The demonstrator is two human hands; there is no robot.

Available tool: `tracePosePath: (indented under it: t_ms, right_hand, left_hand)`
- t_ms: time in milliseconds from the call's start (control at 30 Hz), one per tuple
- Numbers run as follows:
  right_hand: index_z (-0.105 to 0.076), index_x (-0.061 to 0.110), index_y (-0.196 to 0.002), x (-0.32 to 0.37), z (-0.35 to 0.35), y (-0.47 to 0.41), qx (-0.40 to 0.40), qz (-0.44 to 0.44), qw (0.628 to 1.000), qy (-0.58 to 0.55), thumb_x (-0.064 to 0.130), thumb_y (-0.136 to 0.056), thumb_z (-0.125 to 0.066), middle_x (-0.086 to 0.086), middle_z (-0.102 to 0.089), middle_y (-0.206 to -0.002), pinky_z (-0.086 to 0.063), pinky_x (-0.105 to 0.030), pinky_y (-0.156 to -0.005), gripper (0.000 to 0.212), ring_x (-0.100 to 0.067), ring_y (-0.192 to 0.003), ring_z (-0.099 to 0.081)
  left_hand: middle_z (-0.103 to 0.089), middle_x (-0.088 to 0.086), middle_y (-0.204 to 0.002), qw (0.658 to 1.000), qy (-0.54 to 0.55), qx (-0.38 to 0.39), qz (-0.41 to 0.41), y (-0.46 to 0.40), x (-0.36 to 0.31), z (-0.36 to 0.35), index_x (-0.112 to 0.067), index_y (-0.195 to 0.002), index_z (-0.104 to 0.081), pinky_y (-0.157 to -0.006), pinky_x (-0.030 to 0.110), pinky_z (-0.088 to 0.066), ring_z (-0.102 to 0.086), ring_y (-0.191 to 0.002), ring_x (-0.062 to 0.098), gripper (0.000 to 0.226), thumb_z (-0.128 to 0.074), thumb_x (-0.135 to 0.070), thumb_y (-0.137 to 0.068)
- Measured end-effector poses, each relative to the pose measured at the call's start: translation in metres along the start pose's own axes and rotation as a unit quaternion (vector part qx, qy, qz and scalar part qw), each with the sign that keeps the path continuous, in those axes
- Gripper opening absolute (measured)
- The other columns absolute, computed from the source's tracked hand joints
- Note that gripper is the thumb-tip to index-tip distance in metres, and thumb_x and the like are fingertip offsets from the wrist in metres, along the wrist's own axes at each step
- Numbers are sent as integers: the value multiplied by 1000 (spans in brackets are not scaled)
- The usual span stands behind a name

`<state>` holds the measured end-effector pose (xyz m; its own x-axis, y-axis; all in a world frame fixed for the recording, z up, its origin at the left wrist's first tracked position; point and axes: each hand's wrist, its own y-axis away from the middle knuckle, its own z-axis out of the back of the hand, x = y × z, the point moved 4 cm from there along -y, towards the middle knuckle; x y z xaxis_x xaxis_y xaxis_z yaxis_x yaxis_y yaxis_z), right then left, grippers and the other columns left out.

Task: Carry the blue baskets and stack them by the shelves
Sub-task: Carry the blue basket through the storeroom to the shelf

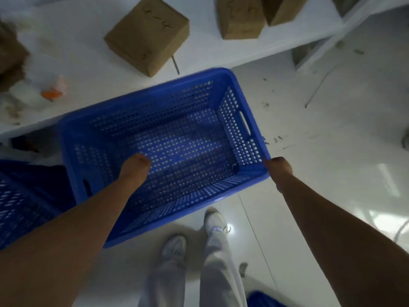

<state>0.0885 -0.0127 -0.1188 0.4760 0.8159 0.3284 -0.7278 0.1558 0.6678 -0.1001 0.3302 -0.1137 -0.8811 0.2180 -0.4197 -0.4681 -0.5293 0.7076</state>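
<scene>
- Beside the white shelf (93,60), a basket (177,134) hangs above the floor; right hand (279,168) closed on its near corner, left hand (136,166) reaching inside, grip hidden.
- Risk: one-corner hold could let it tip or snag the shelf edge.
- Rigid perforated plastic, rectangular, slotted handles.

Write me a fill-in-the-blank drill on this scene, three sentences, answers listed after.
1. The basket held by both hands is coloured ____.
2. The right hand grips the basket at its near right ____.
3. The boxes on the white shelf are made of ____.

Missing words: blue; corner; cardboard.
</scene>
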Motion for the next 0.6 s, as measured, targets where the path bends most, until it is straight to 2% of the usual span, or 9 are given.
tracePosePath:
  t_ms: [67, 133, 200, 267, 333, 400, 433, 533, 600]
  right_hand:
    - [-60, -2, -97, -46, 17, 15, -18, -43, 998, -33, 21, -86, -57, -15, -54, -85, -35, -29, -63, 26, -30, -86, -55]
    - [-58, -5, -118, -92, 32, 33, -33, -90, 993, -61, 22, -88, -57, -21, -62, -108, -40, -30, -80, 40, -35, -108, -59]
    - [-57, -6, -119, -133, 44, 55, -47, -124, 987, -94, 21, -88, -57, -23, -62, -121, -43, -32, -86, 41, -37, -114, -57]
    - [-60, -9, -111, -175, 56, 76, -66, -150, 979, -121, 19, -87, -57, -28, -63, -118, -46, -36, -84, 37, -41, -108, -59]
    - [-61, -13, -100, -218, 64, 95, -77, -172, 972, -138, 19, -86, -56, -33, -64, -103, -46, -36, -71, 35, -44, -100, -61]
    - [-59, -16, -87, -262, 69, 114, -77, -199, 965, -152, 19, -86, -55, -31, -54, -75, -35, -32, -54, 35, -42, -82, -59]
    - [-58, -18, -92, -284, 70, 123, -78, -213, 960, -163, 19, -86, -55, -29, -50, -74, -35, -33, -54, 38, -43, -82, -59]
    - [-55, -16, -114, -355, 69, 149, -90, -243, 942, -213, 20, -88, -53, -35, -61, -112, -49, -42, -74, 44, -45, -107, -58]
    - [-55, -11, -117, -403, 66, 169, -96, -261, 927, -250, 22, -90, -52, -29, -60, -122, -44, -34, -69, 42, -42, -110, -57]
  left_hand:
    - [-39, 6, -68, 997, -42, 56, -28, 13, -23, -21, -18, -67, -39, -64, 36, -32, -34, -60, 19, 30, -41, -21, -98]
    - [-41, 8, -71, 990, -83, 103, -56, 31, -42, -43, -14, -71, -40, -65, 34, -31, -39, -66, 20, 28, -42, -26, -96]
    - [-42, 8, -73, 979, -127, 134, -86, 52, -59, -65, -13, -75, -43, -64, 31, -31, -41, -69, 19, 24, -44, -28, -94]
    - [-44, 7, -78, 969, -164, 148, -110, 72, -75, -93, -14, -82, -46, -68, 31, -33, -42, -73, 19, 18, -45, -27, -93]
    - [-46, 10, -80, 954, -217, 154, -140, 94, -92, -124, -11, -83, -48, -70, 32, -35, -45, -76, 21, 20, -44, -27, -93]
    - [-47, 8, -75, 937, -256, 164, -169, 118, -106, -159, -9, -76, -47, -65, 31, -35, -45, -70, 23, 24, -43, -25, -93]
    - [-44, 6, -69, 928, -272, 168, -188, 130, -111, -178, -11, -69, -43, -59, 30, -32, -41, -63, 22, 27, -43, -24, -93]
    - [-39, 3, -64, 904, -312, 177, -232, 170, -121, -237, -14, -66, -37, -54, 31, -27, -36, -58, 18, 30, -45, -25, -93]
    - [-39, 3, -67, 880, -348, 194, -259, 202, -122, -278, -14, -68, -38, -54, 33, -27, -37, -62, 19, 29, -45, -28, -93]
